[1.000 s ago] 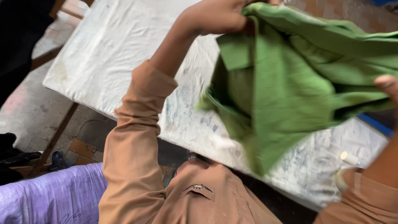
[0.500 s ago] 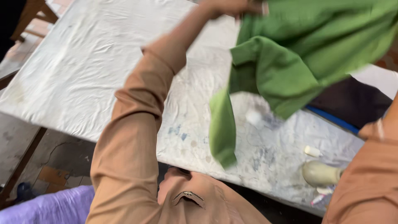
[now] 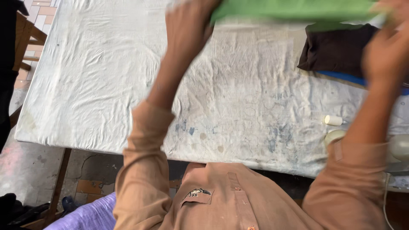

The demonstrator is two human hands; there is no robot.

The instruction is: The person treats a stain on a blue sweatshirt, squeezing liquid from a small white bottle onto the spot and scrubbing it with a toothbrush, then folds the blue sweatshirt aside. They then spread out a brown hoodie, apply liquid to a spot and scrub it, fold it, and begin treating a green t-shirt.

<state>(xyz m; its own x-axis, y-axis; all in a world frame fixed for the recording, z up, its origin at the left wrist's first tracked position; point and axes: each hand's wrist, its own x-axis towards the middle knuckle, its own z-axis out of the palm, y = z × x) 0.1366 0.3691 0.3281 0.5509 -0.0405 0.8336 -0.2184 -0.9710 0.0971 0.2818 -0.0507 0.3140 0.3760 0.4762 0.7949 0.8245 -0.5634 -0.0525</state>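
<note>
My left hand [image 3: 189,25] and my right hand [image 3: 387,47] are both raised over the table and grip a green cloth [image 3: 294,9], which is stretched flat between them along the top edge of the view. Both hands are blurred by motion. Most of the cloth lies out of frame. Below it is the table, covered with a stained white sheet [image 3: 106,85]. I wear a light brown long-sleeved shirt [image 3: 221,200].
A folded dark brown cloth [image 3: 336,51] lies on something blue at the table's right. A small white bottle [image 3: 333,120] and pale rounded objects [image 3: 400,147] sit near the front right edge. A purple fabric bundle [image 3: 85,217] is at lower left on the floor.
The green cloth hung bunched and drooping from my hands before; now it is pulled out flat and higher. The view has shifted, showing the dark cloth on the right.
</note>
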